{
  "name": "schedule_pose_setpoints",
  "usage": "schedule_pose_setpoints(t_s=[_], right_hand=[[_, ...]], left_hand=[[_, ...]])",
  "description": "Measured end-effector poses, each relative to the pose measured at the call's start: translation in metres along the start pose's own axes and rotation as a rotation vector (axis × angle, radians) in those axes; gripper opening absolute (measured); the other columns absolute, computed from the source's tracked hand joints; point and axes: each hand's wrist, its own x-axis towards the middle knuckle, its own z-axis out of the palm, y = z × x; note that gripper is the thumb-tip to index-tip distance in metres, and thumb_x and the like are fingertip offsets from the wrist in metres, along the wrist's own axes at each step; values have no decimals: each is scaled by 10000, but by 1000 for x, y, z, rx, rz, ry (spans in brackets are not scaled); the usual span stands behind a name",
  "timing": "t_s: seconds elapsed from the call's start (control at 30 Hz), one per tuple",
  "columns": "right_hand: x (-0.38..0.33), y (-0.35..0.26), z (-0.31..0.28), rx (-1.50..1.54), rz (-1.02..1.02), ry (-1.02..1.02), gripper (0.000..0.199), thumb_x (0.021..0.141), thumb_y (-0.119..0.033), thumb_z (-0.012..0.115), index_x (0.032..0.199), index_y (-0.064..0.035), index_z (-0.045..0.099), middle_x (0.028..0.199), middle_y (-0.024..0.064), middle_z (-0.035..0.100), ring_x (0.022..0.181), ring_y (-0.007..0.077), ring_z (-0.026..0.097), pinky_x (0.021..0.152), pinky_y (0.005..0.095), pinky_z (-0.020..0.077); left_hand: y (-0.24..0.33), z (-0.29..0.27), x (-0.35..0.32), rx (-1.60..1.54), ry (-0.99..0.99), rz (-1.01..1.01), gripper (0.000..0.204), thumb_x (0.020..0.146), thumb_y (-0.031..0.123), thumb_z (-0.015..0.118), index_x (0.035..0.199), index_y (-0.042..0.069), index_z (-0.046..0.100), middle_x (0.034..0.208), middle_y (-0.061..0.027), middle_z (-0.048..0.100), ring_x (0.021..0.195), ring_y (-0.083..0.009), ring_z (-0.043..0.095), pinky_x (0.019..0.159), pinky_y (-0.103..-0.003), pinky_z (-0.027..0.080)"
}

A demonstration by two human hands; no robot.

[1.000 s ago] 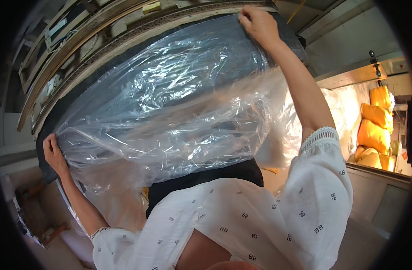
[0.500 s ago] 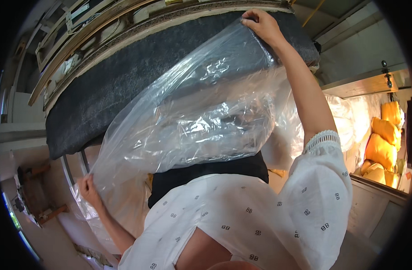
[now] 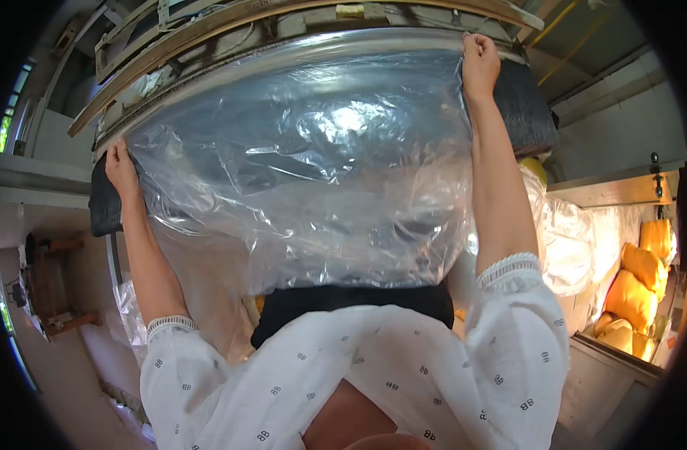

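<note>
A large sheet of clear plastic film (image 3: pixel 306 180) is stretched between my two hands. It covers much of a dark padded surface (image 3: pixel 527 105) and hangs down toward my waist in shiny creases. My left hand (image 3: pixel 120 166) pinches the film's far left corner, at the left end of the dark surface. Closed on the far right corner is my right hand (image 3: pixel 480 64), its arm reaching straight out. Between the hands the film's far edge runs almost taut along the back of the surface.
Wooden rails (image 3: pixel 283 16) of a frame run along the far side. Yellow bundles (image 3: pixel 632 300) lie in a lit opening at right, beside more clear plastic (image 3: pixel 568 255). A metal-fitted wooden board (image 3: pixel 621 187) juts in there. A brown wooden stand (image 3: pixel 58 285) is at the left.
My left hand has risen from low at the left to the far left end of the dark surface, spreading the film over it. My right hand has shifted right.
</note>
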Motion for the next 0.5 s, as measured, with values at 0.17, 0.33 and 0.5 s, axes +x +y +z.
schedule_pose_setpoints(t_s=[0.17, 0.33, 0.5], right_hand=[[24, 16, 4, -248, -138, -82, 244, 750, -282, 669, 817, -48, 670, 792, 83, 617, 743, 189, 586, 699, 315, 450], [36, 18, 3, -453, -162, -97, 310, 712, -324, 690, 824, -37, 651, 800, 100, 580, 758, 233, 559, 715, 343, 438], [33, 18, 3, -584, -220, 74, 446, 660, -334, 716, 897, -7, 526, 955, 148, 493, 881, 292, 500, 794, 368, 403]], left_hand=[[4, 35, 34, -129, -35, -57, 330, 854, 332, 588, 966, 28, 653, 862, -43, 640, 805, -116, 552, 746, -258, 419], [19, 53, 47, -112, -44, -80, 325, 815, 313, 631, 956, 21, 656, 858, -32, 636, 780, -119, 555, 738, -244, 418], [20, 57, 48, 16, 24, -68, 307, 747, 289, 689, 821, 7, 595, 728, -18, 555, 692, -113, 508, 693, -233, 413]])
